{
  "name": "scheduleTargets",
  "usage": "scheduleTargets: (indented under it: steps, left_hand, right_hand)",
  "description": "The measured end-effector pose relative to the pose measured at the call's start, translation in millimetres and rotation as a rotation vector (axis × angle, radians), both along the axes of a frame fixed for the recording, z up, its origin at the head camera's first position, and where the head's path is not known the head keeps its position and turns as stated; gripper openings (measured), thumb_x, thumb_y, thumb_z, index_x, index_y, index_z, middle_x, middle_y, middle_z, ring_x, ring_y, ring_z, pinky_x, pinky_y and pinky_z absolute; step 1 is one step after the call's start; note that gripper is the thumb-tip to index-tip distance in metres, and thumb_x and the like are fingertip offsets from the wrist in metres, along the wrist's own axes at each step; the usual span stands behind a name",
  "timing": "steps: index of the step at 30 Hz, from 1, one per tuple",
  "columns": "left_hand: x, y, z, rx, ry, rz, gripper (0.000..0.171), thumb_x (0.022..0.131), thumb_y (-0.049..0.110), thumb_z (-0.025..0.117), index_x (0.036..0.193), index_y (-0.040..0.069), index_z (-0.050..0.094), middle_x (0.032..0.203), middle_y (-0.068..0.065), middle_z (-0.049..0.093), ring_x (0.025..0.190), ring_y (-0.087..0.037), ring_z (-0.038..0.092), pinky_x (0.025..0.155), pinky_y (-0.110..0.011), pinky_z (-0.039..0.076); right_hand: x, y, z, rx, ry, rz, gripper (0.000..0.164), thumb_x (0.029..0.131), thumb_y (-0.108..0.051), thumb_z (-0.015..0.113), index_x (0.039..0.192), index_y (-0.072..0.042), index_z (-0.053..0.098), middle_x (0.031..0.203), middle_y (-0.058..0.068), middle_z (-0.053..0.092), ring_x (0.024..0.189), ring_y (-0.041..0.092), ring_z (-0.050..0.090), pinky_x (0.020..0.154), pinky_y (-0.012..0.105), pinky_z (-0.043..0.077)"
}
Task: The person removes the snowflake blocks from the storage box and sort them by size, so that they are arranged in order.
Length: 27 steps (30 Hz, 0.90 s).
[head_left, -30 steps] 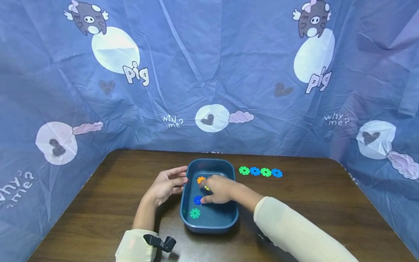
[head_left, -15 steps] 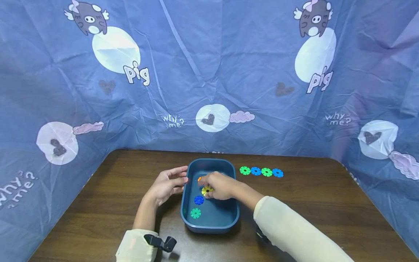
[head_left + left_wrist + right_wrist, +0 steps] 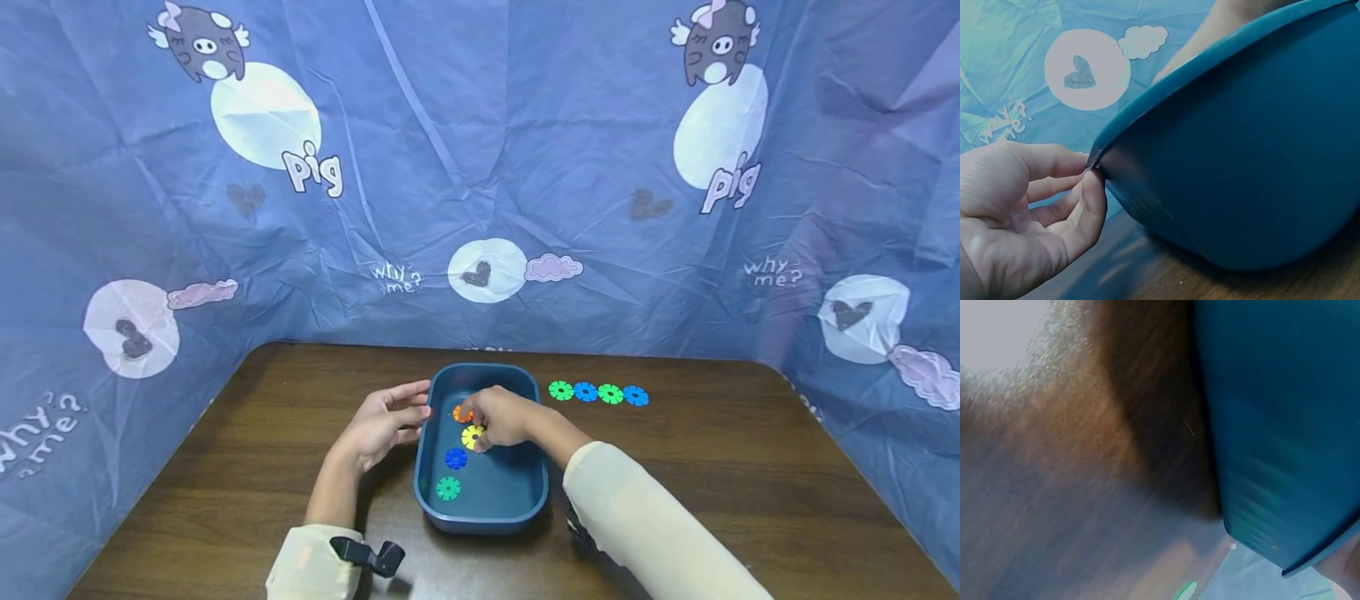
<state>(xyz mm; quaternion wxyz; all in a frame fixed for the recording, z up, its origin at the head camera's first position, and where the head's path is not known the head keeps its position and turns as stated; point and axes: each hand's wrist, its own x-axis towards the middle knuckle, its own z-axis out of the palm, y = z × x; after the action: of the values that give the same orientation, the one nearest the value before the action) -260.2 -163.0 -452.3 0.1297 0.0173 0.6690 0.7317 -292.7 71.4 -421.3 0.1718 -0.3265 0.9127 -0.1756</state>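
Note:
A deep blue plastic tub stands on the wooden table. My left hand is at its left side; in the left wrist view its thumb and fingertips pinch the tub's rim. Inside, my right hand reaches down with its fingers at an orange snowflake disc and its thumb by a yellow snowflake disc. A dark blue disc and a teal disc lie nearer the tub's front. The right wrist view shows only the tub's outer wall and the table, with most of that hand hidden.
Right of the tub, a row of discs alternates green and blue on the table. A blue printed cloth hangs behind the table. Black straps sit at the sleeves.
My right thumb has moved off the dark blue disc to the yellow one, which now shows. The fingers stay around the orange disc. My left hand keeps its place at the rim.

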Motion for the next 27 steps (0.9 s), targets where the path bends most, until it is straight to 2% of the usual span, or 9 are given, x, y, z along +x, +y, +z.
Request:
scheduleTargets:
  steps: [9, 17, 22, 27]
  left_hand:
    - [-0.7, -0.7, 1.0, -0.008, 0.003, 0.001, 0.053, 0.095, -0.001, 0.066, 0.146, 0.000, 0.052, 0.133, -0.024, 0.054, 0.101, -0.023, 0.065, 0.077, -0.031, 0.059]
    - [-0.1, -0.7, 1.8, -0.026, 0.010, -0.002, 0.053, 0.096, 0.001, 0.067, 0.146, 0.001, 0.052, 0.134, -0.024, 0.055, 0.102, -0.025, 0.065, 0.078, -0.032, 0.059]
    - [0.1, -0.9, 1.2, -0.029, 0.005, -0.008, 0.053, 0.096, 0.001, 0.067, 0.146, 0.001, 0.052, 0.134, -0.025, 0.054, 0.104, -0.026, 0.065, 0.079, -0.032, 0.059]
    - [0.4, -0.8, 1.4, -0.036, 0.011, -0.013, 0.052, 0.096, 0.002, 0.067, 0.146, 0.001, 0.052, 0.135, -0.025, 0.054, 0.105, -0.027, 0.064, 0.080, -0.033, 0.059]
  right_hand:
    - [-3.2, -1.6, -1.1, -0.026, -0.045, -0.021, 0.058, 0.084, -0.016, 0.086, 0.137, -0.012, 0.063, 0.103, -0.002, 0.067, 0.089, 0.013, 0.059, 0.086, 0.030, 0.055]
    - [-3.8, -2.7, -1.7, -0.034, 0.012, 0.004, 0.029, 0.081, -0.015, 0.088, 0.107, -0.018, 0.075, 0.093, -0.005, 0.063, 0.089, 0.013, 0.055, 0.083, 0.029, 0.049]
    - [-4.3, -1.3, -1.5, -0.079, 0.029, 0.044, 0.020, 0.086, -0.010, 0.083, 0.103, -0.016, 0.075, 0.092, -0.008, 0.067, 0.088, 0.010, 0.060, 0.083, 0.025, 0.052]
    - [-4.0, 1.6, 2.5, -0.129, -0.011, 0.061, 0.017, 0.091, -0.003, 0.076, 0.102, -0.015, 0.075, 0.091, -0.008, 0.071, 0.085, 0.006, 0.064, 0.080, 0.022, 0.055]
